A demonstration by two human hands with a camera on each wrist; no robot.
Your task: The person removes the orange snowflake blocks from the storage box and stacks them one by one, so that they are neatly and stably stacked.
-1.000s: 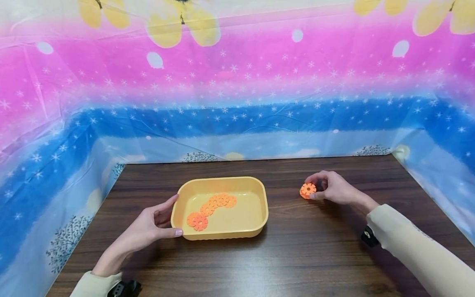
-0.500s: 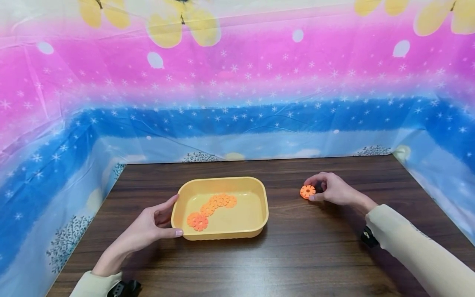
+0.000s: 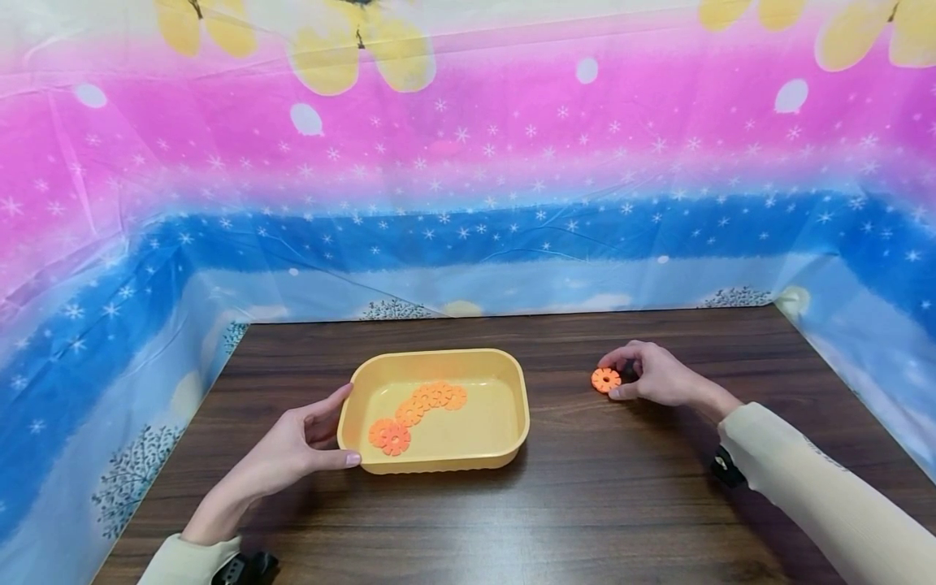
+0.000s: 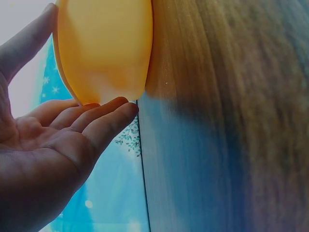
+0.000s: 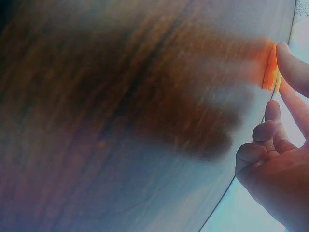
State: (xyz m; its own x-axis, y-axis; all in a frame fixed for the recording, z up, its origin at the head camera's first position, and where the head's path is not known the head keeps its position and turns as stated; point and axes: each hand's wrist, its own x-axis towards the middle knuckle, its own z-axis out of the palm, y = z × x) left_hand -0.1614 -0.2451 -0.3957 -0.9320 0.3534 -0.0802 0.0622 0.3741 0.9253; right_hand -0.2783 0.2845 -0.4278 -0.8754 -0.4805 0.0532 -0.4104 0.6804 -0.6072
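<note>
A yellow plastic tray (image 3: 468,435) stands on the table, with several orange flower-shaped notched discs (image 3: 437,395) overlapping in a curved row on its floor. My left hand (image 3: 288,447) holds the tray's left end, thumb at the near corner and fingers along the outer wall; the left wrist view shows the fingertips against the tray (image 4: 108,48). To the right of the tray, my right hand (image 3: 661,374) pinches a small stack of orange flower-shaped discs (image 3: 598,382) between thumb and index finger. Seen edge-on in the right wrist view, the stack (image 5: 269,67) is close to the tabletop; contact is unclear.
The dark wood table (image 3: 468,528) extends in front of the tray and between it and my right hand. A printed cloth (image 3: 468,244) with snowflakes rises behind the table and along both sides.
My right hand has shifted slightly toward me. The upper disc has slid down over the one beneath, so they now line up more closely. The left hand and tray stay put.
</note>
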